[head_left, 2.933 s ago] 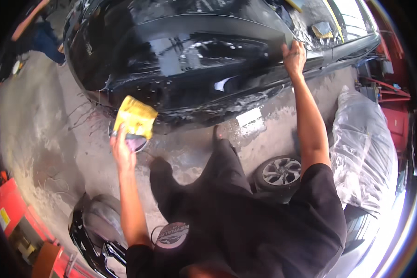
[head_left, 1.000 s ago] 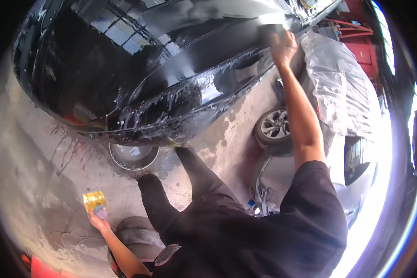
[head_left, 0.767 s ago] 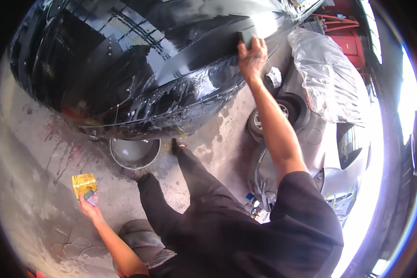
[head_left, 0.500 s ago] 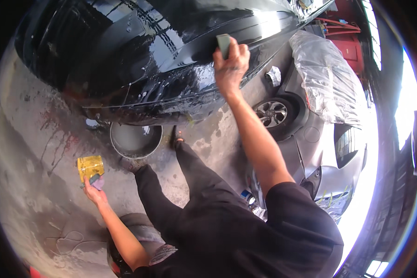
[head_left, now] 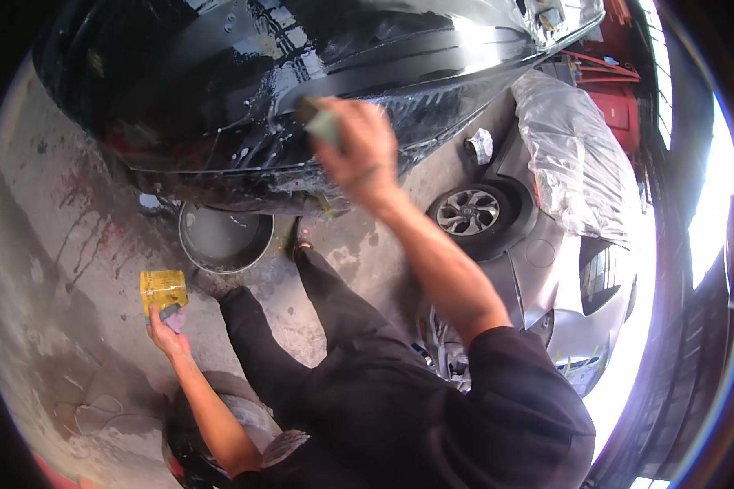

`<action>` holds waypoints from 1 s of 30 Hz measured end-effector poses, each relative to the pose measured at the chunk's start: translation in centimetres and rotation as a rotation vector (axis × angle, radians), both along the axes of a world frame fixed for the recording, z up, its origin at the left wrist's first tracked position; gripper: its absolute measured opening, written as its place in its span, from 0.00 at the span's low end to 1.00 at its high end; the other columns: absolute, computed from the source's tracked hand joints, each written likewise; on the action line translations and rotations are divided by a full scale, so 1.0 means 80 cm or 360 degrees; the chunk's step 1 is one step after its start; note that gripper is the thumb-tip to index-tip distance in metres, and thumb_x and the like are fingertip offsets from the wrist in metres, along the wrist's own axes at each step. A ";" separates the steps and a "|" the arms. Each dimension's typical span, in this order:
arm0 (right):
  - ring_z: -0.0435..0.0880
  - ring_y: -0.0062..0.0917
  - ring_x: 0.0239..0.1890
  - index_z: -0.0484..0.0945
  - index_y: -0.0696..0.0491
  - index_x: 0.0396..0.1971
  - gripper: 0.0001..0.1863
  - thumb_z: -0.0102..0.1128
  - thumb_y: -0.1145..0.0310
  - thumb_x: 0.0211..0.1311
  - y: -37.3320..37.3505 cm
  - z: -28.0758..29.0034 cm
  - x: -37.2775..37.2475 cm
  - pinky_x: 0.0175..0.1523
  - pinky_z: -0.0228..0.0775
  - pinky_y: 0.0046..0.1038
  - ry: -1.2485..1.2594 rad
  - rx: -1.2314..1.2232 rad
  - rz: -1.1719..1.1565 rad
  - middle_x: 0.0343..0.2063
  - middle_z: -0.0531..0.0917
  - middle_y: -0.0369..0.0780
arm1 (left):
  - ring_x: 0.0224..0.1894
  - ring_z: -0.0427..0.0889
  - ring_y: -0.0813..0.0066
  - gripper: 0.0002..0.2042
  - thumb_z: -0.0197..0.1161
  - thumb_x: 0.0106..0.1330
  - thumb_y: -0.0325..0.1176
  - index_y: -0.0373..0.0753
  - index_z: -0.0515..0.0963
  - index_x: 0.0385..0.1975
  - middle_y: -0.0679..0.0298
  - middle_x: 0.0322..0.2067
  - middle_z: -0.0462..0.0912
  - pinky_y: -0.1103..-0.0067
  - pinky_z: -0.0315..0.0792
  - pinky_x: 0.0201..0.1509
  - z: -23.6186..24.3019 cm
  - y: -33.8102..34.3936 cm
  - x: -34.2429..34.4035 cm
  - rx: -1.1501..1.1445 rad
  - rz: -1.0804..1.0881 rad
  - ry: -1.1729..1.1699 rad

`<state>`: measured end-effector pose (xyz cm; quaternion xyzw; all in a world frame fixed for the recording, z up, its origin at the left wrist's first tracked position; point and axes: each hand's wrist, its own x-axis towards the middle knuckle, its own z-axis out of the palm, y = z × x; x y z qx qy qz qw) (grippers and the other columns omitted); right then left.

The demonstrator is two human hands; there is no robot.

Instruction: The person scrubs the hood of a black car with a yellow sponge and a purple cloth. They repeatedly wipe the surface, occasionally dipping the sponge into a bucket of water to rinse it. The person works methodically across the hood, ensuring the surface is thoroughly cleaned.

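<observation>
My right hand point(head_left: 362, 153), blurred by motion, is closed on a flat grey-green block point(head_left: 324, 127) that looks like a sanding pad. Beneath it is the wet, glossy black body of a car point(head_left: 196, 90), streaked with water and whitish suds. Out to the left, well away from the car, my left hand point(head_left: 170, 336) grips a yellow printed container point(head_left: 162, 288). A small dark grey piece point(head_left: 169, 311) and something pale purple point(head_left: 176, 320) are also in that hand, against the container's near side.
A round metal basin point(head_left: 227, 236) of greyish water stands on the wet concrete floor before my feet. To the right is a silver car point(head_left: 538, 269) partly under clear plastic sheeting point(head_left: 575, 147). A dark rounded object point(head_left: 245, 407) stands by my left forearm; a thin cord lies left.
My right hand has swept left and nearer across the black car with the pad. My left hand keeps its hold on the yellow container. The whole view has shifted slightly.
</observation>
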<state>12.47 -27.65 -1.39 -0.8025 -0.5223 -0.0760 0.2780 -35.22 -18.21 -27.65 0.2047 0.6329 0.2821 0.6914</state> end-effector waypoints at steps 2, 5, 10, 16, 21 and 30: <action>0.86 0.37 0.45 0.85 0.54 0.56 0.22 0.71 0.75 0.60 -0.054 0.026 0.077 0.46 0.80 0.37 -0.0147 0.0110 -0.0210 0.47 0.87 0.44 | 0.42 0.89 0.60 0.23 0.65 0.80 0.42 0.26 0.75 0.60 0.51 0.48 0.87 0.67 0.85 0.42 -0.003 -0.011 -0.010 -0.0040 0.0056 0.0153; 0.87 0.31 0.41 0.86 0.59 0.53 0.16 0.68 0.70 0.69 -0.149 0.078 0.234 0.47 0.79 0.33 -0.0131 0.0230 -0.0647 0.42 0.87 0.44 | 0.43 0.89 0.60 0.24 0.66 0.79 0.43 0.25 0.76 0.59 0.51 0.49 0.86 0.66 0.86 0.42 -0.024 -0.021 -0.029 -0.0079 0.0023 0.0194; 0.91 0.47 0.46 0.88 0.55 0.46 0.22 0.71 0.51 0.63 -0.313 0.145 0.470 0.55 0.79 0.44 -0.0502 -0.0232 -0.1513 0.39 0.91 0.52 | 0.43 0.88 0.61 0.24 0.65 0.78 0.43 0.25 0.77 0.58 0.51 0.50 0.85 0.67 0.87 0.40 -0.048 -0.022 -0.051 -0.0130 -0.0065 0.0360; 0.89 0.54 0.53 0.87 0.57 0.49 0.27 0.69 0.51 0.57 -0.326 0.167 0.582 0.60 0.78 0.48 -0.0380 -0.0387 -0.1565 0.45 0.90 0.56 | 0.43 0.86 0.60 0.28 0.68 0.75 0.47 0.26 0.77 0.60 0.53 0.49 0.82 0.66 0.87 0.38 -0.043 -0.033 -0.127 -0.0177 -0.0022 0.0761; 0.87 0.56 0.53 0.85 0.58 0.46 0.25 0.67 0.52 0.58 -0.315 0.157 0.682 0.60 0.76 0.49 -0.0488 -0.0311 -0.1420 0.45 0.89 0.57 | 0.39 0.86 0.61 0.25 0.65 0.74 0.45 0.28 0.79 0.57 0.52 0.46 0.83 0.66 0.83 0.31 -0.018 -0.048 -0.166 -0.0026 -0.0242 0.0999; 0.86 0.52 0.52 0.84 0.59 0.47 0.22 0.69 0.55 0.64 -0.305 0.116 0.738 0.58 0.77 0.47 -0.0619 -0.0163 -0.1134 0.44 0.88 0.54 | 0.29 0.84 0.60 0.23 0.62 0.74 0.46 0.28 0.79 0.52 0.54 0.39 0.82 0.68 0.80 0.24 0.002 -0.065 -0.121 -0.0197 -0.0243 0.1151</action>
